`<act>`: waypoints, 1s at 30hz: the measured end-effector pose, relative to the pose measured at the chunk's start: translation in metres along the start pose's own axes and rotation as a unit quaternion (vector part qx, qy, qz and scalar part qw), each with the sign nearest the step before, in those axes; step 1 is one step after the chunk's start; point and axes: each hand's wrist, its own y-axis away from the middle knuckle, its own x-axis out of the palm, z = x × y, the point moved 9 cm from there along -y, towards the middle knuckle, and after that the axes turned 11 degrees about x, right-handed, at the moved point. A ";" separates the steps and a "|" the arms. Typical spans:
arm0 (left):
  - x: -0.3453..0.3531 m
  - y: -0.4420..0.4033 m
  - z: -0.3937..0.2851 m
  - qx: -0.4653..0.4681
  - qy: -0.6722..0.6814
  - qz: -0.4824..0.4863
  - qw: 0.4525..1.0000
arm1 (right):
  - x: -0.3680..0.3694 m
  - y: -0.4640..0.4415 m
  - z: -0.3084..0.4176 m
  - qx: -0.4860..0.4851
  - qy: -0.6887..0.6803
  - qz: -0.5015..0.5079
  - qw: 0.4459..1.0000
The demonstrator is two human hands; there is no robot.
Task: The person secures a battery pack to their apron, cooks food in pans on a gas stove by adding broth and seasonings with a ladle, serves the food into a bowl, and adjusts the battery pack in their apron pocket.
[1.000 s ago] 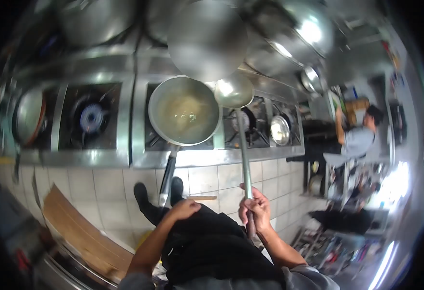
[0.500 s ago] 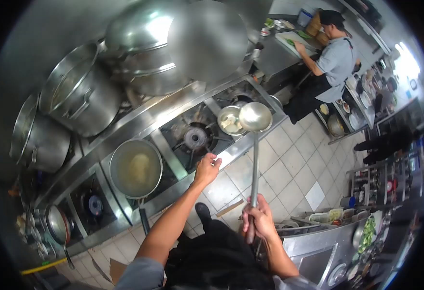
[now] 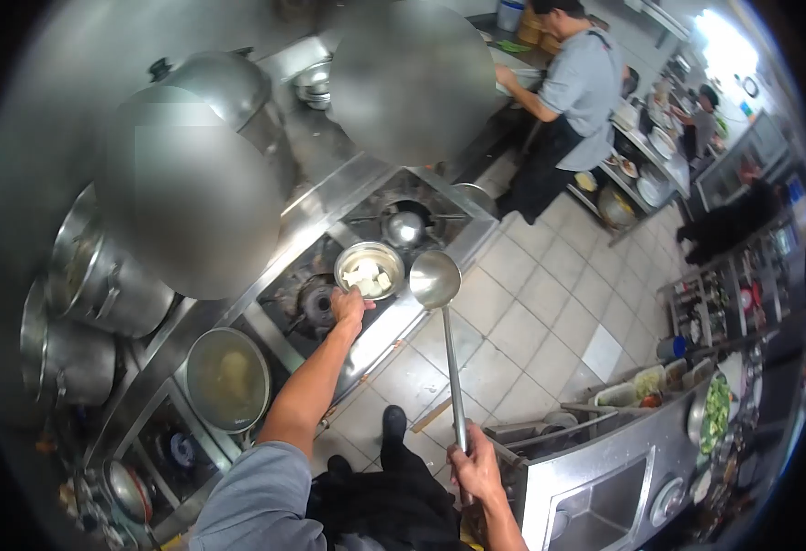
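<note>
My left hand (image 3: 349,308) reaches to the stove and grips the near rim of a small metal bowl (image 3: 387,290) that holds pale white chunks. My right hand (image 3: 474,466) is closed round the handle of a long metal ladle (image 3: 436,279), whose round head hangs just right of the bowl, over the stove's front edge. To the lower left, a deep pan (image 3: 202,378) of cloudy liquid sits on the stove, a pale mass in it.
Large steel pots (image 3: 127,292) line the back of the stove. A co-worker (image 3: 579,92) stands at a counter at the top. At the lower right is a steel counter (image 3: 550,477) with food containers and a bowl of chopped greens (image 3: 717,413).
My left hand has moved from open air to the bowl's rim. The ladle head has shifted left and down in view, still in my right hand. The view has moved along the stove.
</note>
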 end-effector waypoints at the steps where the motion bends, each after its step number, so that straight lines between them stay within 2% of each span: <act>1: -0.023 0.008 -0.020 0.017 -0.051 0.025 0.998 | 0.002 0.001 0.014 -0.029 0.079 -0.021 0.996; 2: -0.051 0.016 -0.042 0.031 -0.102 0.046 0.993 | 0.003 0.008 0.032 -0.062 0.136 -0.041 0.988; 4: -0.113 0.030 -0.086 0.057 -0.121 0.018 0.991 | 0.017 0.011 0.061 -0.187 0.255 -0.055 0.947; 7: -0.190 0.040 -0.140 0.123 -0.226 0.047 0.965 | 0.065 0.016 0.084 -0.225 0.321 0.001 0.920; 8: -0.216 0.041 -0.153 0.127 -0.228 0.030 0.965 | 0.084 0.017 0.084 -0.235 0.324 0.014 0.916; 11: -0.277 0.048 -0.163 0.107 -0.226 0.059 0.967 | 0.157 0.014 0.056 -0.269 0.372 0.056 0.887; 12: -0.295 0.054 -0.170 0.108 -0.229 0.054 0.966 | 0.183 0.017 0.042 -0.316 0.375 0.061 0.870; 13: -0.307 0.061 -0.180 0.119 -0.269 0.063 0.954 | 0.207 0.017 0.018 -0.200 0.292 0.151 0.923; 14: -0.317 0.064 -0.189 0.131 -0.308 0.074 0.939 | 0.234 0.023 -0.006 -0.080 0.200 0.235 0.948; 15: -0.327 0.064 -0.190 0.138 -0.346 0.092 0.924 | 0.257 0.038 -0.018 -0.029 0.082 0.294 0.952; 16: -0.340 0.056 -0.180 0.137 -0.348 0.100 0.922 | 0.268 0.048 -0.026 -0.025 0.075 0.289 0.954; 18: -0.344 0.044 -0.176 0.348 -0.525 0.142 0.764 | 0.298 0.067 -0.048 0.093 -0.092 0.336 0.933; 19: -0.340 0.054 -0.175 0.350 -0.522 0.227 0.744 | 0.310 0.078 -0.043 0.098 -0.123 0.336 0.929; 20: -0.349 0.058 -0.176 0.345 -0.519 0.236 0.745 | 0.323 0.085 -0.046 0.129 -0.170 0.346 0.913; 22: -0.350 0.070 -0.164 0.380 -0.580 0.326 0.643 | 0.339 0.097 -0.047 0.138 -0.187 0.355 0.905; 23: -0.355 0.071 -0.161 0.388 -0.595 0.346 0.613 | 0.342 0.099 -0.050 0.140 -0.196 0.348 0.906; 24: -0.361 0.070 -0.159 0.387 -0.591 0.355 0.612 | 0.347 0.102 -0.052 0.144 -0.211 0.354 0.900; 27: -0.372 0.076 -0.154 0.449 -0.615 0.357 0.541 | 0.349 0.110 -0.065 0.137 -0.178 0.310 0.924; 29: -0.381 0.074 -0.154 0.462 -0.608 0.340 0.549 | 0.345 0.102 -0.077 0.077 -0.045 0.261 0.961; 30: -0.384 0.072 -0.157 0.477 -0.604 0.318 0.554 | 0.346 0.108 -0.076 0.077 -0.046 0.257 0.962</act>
